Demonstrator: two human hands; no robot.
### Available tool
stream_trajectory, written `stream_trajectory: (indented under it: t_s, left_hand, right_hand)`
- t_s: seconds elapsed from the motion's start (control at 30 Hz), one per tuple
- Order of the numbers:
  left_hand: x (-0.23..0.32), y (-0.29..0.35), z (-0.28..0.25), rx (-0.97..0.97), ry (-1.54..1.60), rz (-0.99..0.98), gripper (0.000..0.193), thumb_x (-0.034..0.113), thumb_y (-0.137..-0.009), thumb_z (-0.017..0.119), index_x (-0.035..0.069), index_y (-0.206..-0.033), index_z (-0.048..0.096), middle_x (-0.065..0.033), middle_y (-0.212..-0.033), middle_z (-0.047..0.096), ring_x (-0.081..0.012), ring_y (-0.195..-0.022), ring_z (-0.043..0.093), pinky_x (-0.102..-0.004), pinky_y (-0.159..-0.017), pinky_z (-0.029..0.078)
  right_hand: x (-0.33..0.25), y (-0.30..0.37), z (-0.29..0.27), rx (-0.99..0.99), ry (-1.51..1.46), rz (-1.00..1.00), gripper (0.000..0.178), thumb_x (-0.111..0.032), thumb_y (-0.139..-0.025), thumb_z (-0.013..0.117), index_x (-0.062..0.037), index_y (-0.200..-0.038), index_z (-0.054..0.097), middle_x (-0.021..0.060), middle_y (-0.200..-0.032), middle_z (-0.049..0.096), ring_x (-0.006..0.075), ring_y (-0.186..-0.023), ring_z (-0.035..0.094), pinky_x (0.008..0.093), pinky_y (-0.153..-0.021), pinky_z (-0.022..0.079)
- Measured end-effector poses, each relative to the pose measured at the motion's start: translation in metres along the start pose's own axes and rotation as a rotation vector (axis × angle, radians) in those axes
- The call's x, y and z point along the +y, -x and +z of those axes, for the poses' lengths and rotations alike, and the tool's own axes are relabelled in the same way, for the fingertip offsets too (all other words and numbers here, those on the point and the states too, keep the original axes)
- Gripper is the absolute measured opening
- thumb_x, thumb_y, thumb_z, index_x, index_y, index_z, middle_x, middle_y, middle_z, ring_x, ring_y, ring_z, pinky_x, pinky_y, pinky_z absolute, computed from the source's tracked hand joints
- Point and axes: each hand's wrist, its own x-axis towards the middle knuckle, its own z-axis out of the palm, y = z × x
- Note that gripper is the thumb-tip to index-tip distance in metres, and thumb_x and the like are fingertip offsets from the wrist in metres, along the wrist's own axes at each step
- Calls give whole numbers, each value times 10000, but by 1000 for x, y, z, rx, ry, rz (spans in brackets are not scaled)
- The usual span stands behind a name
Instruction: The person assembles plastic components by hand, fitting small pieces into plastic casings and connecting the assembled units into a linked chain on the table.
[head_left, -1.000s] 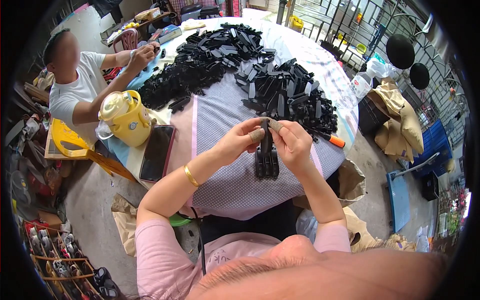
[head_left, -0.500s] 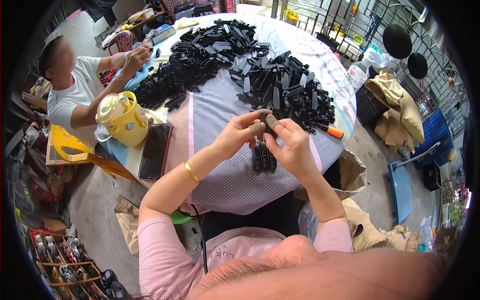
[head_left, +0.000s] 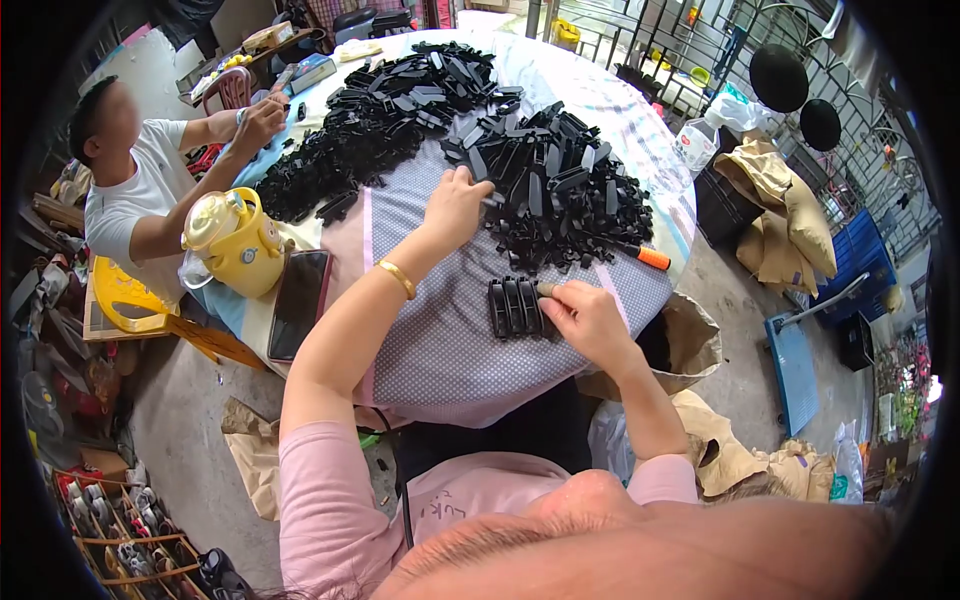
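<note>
My left hand (head_left: 456, 208) reaches to the near left edge of a pile of long black plastic pieces (head_left: 560, 180). Its fingers are bent together on a piece there, and the fingertips are partly hidden. On the dotted cloth close to me, several black plastic parts (head_left: 514, 308) stand side by side in a short row. My right hand (head_left: 590, 322) is closed at the right end of this row, thumb and fingers on the end part. A tan finger cover (head_left: 546, 288) shows on one of its fingers.
A larger heap of black parts (head_left: 400, 110) lies farther back. An orange-handled tool (head_left: 652, 258) rests by the right pile. On the left are a phone (head_left: 300, 305) and a yellow jug (head_left: 232, 243). Another person (head_left: 150, 190) works across there. An open sack (head_left: 690, 350) stands at the right edge.
Both hands were together above the row, fingers meeting. Now they are apart: the left has moved up and left to the pile, the right has come down to the row, which shows more fully.
</note>
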Motion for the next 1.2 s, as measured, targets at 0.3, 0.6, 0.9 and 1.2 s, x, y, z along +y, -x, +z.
stream_trajectory:
  t_s: [0.3, 0.6, 0.9, 1.2]
  left_hand:
    - [5, -2, -11, 42, -107, 47, 239, 23, -685, 615, 30, -910, 537, -120, -933, 532, -322, -923, 528, -385, -802, 457]
    - [7, 33, -34, -185, 1186, -544, 328, 158, -891, 566, 0, -1157, 456, -111, -936, 607, -182, -767, 613, -317, -693, 513]
    - [16, 38, -41, -333, 1625, -747, 313, 195, -953, 471, 50, -1229, 441, -95, -956, 572, -161, -749, 570, -290, -664, 504]
    - [31, 52, -42, -407, 1785, -595, 433, 146, -932, 497, 103, -1344, 373, -108, -1022, 577, -248, -938, 609, -436, -832, 529]
  right_hand:
    - [39, -23, -13, 92, 261, 89, 184, -129, -776, 668, -33, -932, 678, 100, -753, 583, 256, -651, 587, 332, -587, 463]
    - [25, -23, -6, 90, 398, 60, 177, -149, -792, 630, -76, -949, 664, 79, -787, 583, 258, -748, 597, 356, -651, 488]
    - [33, -31, -8, 57, 483, -26, 120, -59, -781, 598, -35, -885, 654, 115, -763, 600, 277, -717, 597, 353, -653, 482]
    - [-3, -69, 5, 150, -592, 157, 183, -11, -840, 596, 21, -1015, 641, 21, -839, 644, 42, -650, 546, 182, -590, 471]
